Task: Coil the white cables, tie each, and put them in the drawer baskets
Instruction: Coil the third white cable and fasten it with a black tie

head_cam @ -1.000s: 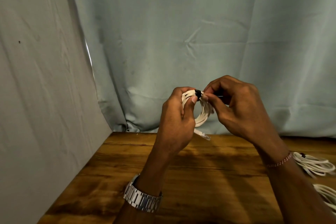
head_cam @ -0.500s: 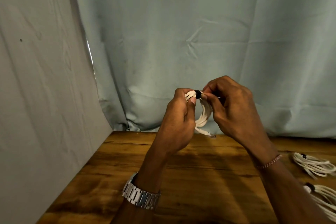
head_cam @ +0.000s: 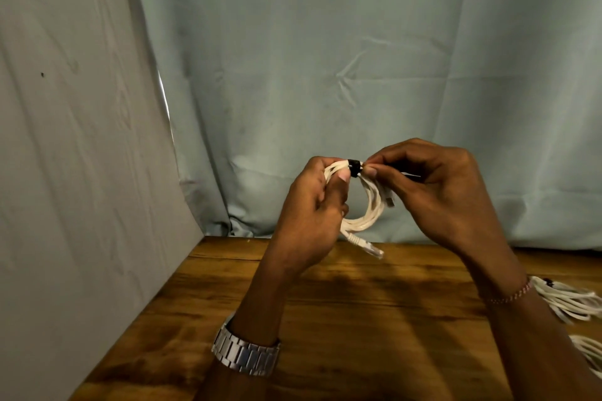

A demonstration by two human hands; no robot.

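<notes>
You have a white cable coil [head_cam: 368, 205] raised above the wooden table, its loops hanging down from where your fingers pinch it at the top. A black tie [head_cam: 354, 167] wraps the bundled strands right between your two grips, snug around them. Below your hold the loops curve round in a rough ring, and one end with a clear plug [head_cam: 371, 249] sticks out beneath the left grip (angled down and to the right). Two more tied white coils [head_cam: 573, 301] lie on the table, well right of your grip.
</notes>
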